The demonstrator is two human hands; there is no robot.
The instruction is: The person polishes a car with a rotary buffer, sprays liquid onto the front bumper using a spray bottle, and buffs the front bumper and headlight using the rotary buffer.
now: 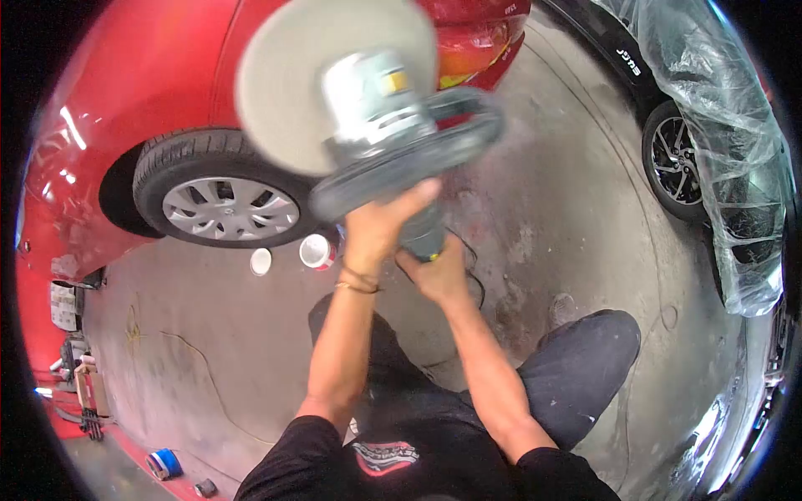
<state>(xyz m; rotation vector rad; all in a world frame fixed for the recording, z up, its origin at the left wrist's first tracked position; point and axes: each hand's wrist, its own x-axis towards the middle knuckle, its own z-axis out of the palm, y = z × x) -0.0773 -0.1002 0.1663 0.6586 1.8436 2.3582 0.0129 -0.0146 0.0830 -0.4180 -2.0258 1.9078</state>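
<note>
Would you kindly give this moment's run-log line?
left grip: on polisher; right grip: on its near end; pad: contact with red car unclear; white tub: on floor

left hand [380, 224] beyond right hand [441, 271]

Open floor [543, 200] right of polisher [376, 104], up to plastic-draped car [600, 37]; red car [171, 58] blocks left; tub [315, 251] near wheel [230, 208].

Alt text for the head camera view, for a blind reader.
A person's left hand and right hand hold a polisher with a pale round pad near a red car; at right, a black car sits partly under clear plastic.
</note>
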